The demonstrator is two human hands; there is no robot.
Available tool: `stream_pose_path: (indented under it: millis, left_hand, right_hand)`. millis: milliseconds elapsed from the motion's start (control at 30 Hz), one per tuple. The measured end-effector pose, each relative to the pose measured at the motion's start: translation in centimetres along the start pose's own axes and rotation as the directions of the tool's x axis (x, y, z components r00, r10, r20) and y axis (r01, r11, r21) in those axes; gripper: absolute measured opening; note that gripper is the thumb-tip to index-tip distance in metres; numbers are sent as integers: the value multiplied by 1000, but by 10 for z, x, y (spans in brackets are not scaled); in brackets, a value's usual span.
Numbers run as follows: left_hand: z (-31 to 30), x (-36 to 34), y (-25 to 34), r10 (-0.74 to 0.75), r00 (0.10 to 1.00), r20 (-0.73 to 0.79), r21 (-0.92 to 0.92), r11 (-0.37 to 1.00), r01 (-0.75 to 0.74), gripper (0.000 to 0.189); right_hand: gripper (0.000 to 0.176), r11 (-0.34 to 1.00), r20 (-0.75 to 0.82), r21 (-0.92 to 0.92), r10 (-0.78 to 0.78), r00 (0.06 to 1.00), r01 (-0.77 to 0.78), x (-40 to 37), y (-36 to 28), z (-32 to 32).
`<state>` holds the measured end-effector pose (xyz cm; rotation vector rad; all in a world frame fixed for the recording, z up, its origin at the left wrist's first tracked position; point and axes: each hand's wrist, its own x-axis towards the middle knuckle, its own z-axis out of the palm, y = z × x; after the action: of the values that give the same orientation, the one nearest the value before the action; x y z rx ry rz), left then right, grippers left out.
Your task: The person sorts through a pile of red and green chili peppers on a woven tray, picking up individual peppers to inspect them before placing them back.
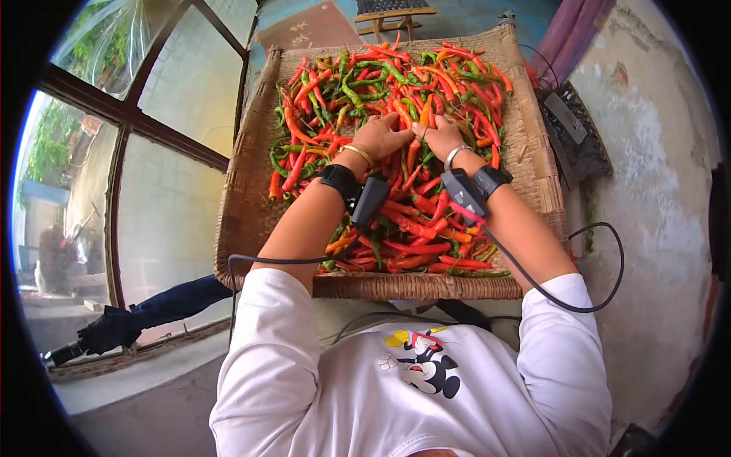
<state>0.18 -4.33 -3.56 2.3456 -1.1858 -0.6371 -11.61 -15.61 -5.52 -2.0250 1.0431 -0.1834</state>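
Note:
Red, green and orange chili peppers (415, 228) lie heaped in a large woven basket tray (544, 167). My left hand (381, 139) and my right hand (443, 140) meet over the middle of the heap, thumbs close together. The fingers of both are bent and closed at an orange chili pepper (425, 112) that shows between them. Its lower end is partly covered by my fingers. A yellowish bangle circles my left wrist and a silvery one my right. Black strapped devices with cables sit on both forearms.
Tall framed windows (179, 84) stand on the left, with a folded dark umbrella (179, 305) along the sill. To the right are a worn plaster wall (647, 190) and a dark crate-like object (575, 137). A small wooden stool (396, 15) stands beyond the tray. Cables loop beside both arms.

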Motion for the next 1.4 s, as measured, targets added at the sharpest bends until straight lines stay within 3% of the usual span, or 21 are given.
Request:
stream_pose_path:
  millis: [33,100,167,233,300,400,567,700,800,833,900,933,967,1000,1033,1067,1167,1200,1233,1300,1400]
  left_hand:
    - [-1,-3,1,1,1000,2,0,1000,-1,69]
    - [-1,-11,2,22,998,60,-375,927,2,64]
    - [4,-15,2,-10,1000,19,-500,866,18,62]
    - [-3,-22,10,-11,991,134,-712,695,104,63]
    - [-6,-24,12,-68,995,76,-753,650,102,55]
    - [-26,-33,28,-17,998,56,-837,545,56,52]
    - [-51,-66,53,74,997,-1,-838,545,-41,49]
    - [-59,-100,64,96,993,-64,-719,685,-113,48]
    - [-58,-115,51,119,991,60,-577,814,-63,46]
    - [-54,-120,46,120,991,59,-576,815,-64,46]
    - [-48,-132,37,226,974,30,-94,971,-222,50]
    - [-48,-137,34,258,964,63,-1,966,-258,53]
    - [-51,-139,31,257,964,65,0,966,-258,53]
    - [-57,-142,31,278,954,110,80,955,-287,54]
    - [-63,-141,29,295,943,155,158,935,-319,54]
    - [-68,-133,22,373,924,78,227,896,-381,52]
    - [-95,-93,27,397,918,-10,224,896,-385,55]
    - [-103,-83,48,287,958,23,85,954,-288,47]
    - [-98,-66,54,292,956,19,81,953,-293,47]
    - [-83,-27,59,150,987,-54,-428,890,-158,53]
    - [-59,29,65,110,986,-126,-241,961,-138,74]
  right_hand:
    - [48,983,103,181,-26,994,7,11,10,0]
    - [50,851,258,514,-31,966,-109,-14,-10,-21]
    - [49,777,306,575,87,948,-257,-33,-32,-32]
    - [48,761,290,599,82,953,-248,-22,-26,-24]
    - [42,732,250,622,148,957,-276,-29,-35,-26]
    - [37,604,315,774,-104,943,-191,-40,-52,-43]
    - [29,529,376,807,-116,920,-263,-79,-77,-80]
    - [28,609,466,742,-168,869,-280,-99,-68,-96]
    - [27,823,488,543,-146,861,-168,-104,-54,-103]
    - [27,822,487,544,-147,861,-167,-104,-44,-101]
    - [33,917,528,377,-96,844,-132,-105,-29,-95]
    - [40,970,495,242,-96,864,-31,-107,-28,-96]
    - [40,969,496,244,-96,863,-32,-103,-24,-99]
    - [43,949,438,1,-282,854,314,-95,-18,-104]
    - [46,761,427,-257,-463,776,595,-84,-12,-109]
    - [46,743,345,-261,-524,779,616,-72,-5,-114]
    - [40,897,227,-133,-387,894,422,-39,-16,-144]
    - [39,910,108,-95,-393,913,403,-18,-8,-149]
    - [39,921,-9,-54,-387,922,386,3,2,-151]
    - [41,926,-94,-115,-371,924,360,39,7,-156]
    - [48,944,-185,-186,-306,934,272,70,3,-162]
